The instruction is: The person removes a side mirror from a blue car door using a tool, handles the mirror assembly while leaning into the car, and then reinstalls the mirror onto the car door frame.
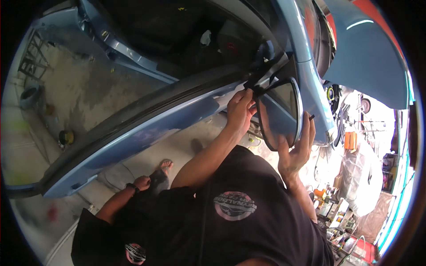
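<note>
My right hand (296, 153) grips a side mirror (278, 108) by its lower and right part, thumb on the glass. The mirror is beside the front corner of a light blue car door (148, 137). My left hand (239, 108) is closed, fingertips pinched on a black mounting piece (253, 85) left of the mirror. Exactly how that piece joins the mirror and door is hidden by the fingers and shadow.
A co-worker's hand (142, 182) and bare foot are at lower left. The open car cabin (186, 31) is above, a raised blue panel (364, 57) upper right. A tire (30, 97) lies at far left; boxes (350, 140), covered items and clutter fill the right.
</note>
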Demonstrator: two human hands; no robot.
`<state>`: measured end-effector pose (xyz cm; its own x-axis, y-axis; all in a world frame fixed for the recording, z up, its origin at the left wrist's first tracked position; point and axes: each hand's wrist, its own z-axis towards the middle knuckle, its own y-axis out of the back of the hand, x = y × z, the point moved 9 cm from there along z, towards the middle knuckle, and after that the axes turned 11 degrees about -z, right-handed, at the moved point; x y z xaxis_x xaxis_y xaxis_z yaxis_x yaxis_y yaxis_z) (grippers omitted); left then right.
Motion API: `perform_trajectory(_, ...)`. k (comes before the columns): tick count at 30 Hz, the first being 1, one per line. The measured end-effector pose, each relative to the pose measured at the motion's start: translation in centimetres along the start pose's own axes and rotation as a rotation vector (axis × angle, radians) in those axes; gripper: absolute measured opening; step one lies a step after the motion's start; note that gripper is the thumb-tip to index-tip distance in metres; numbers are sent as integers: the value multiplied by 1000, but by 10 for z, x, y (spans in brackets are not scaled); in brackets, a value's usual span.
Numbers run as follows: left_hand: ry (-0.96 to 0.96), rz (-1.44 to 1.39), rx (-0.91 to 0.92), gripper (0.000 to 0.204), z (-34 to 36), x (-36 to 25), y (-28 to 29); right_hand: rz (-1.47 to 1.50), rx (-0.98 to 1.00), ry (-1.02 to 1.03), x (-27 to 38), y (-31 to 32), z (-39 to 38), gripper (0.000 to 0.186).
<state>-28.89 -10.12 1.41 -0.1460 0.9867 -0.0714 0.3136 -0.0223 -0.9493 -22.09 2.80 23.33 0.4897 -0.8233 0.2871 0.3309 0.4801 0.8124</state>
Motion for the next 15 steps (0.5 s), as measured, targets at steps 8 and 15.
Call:
perform_trajectory(8,-72,61,126,30,-37,7,-33,81,-52,151,-15,39,-22,81)
perform_trajectory(15,103,154,56,46,-47,28,-22,346,84,299,-50,65,-38,87)
